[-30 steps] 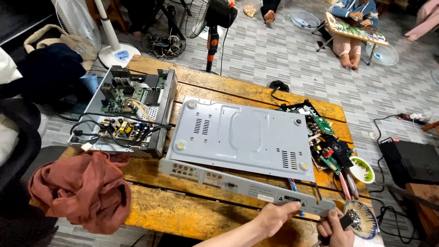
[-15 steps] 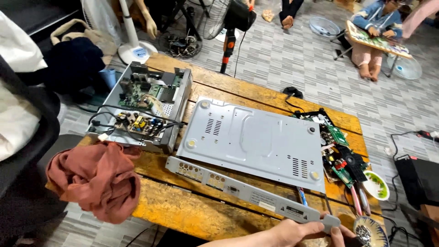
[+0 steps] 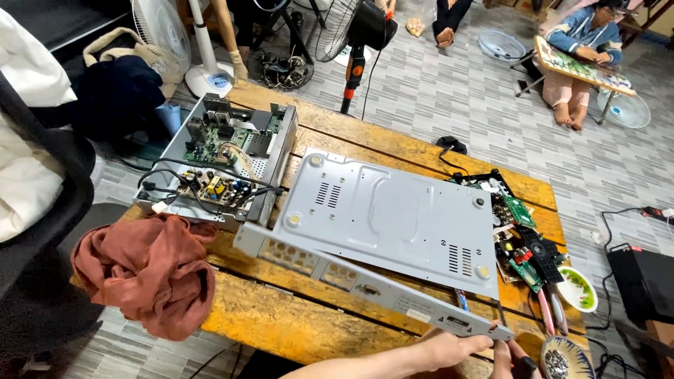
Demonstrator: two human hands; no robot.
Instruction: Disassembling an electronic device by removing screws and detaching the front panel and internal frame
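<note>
Head view: the left hand [image 3: 449, 349] pinches the near right end of the grey front panel [image 3: 365, 284], lifting it off the wooden bench [image 3: 281, 330], presumably to free it. The right hand [image 3: 511, 356] closes its grip on a dark tool handle. Beyond lies the grey metal cover [image 3: 393, 221]; loose circuit boards [image 3: 523, 242] crowd the right, a screw bowl [image 3: 559, 361] alongside.
</note>
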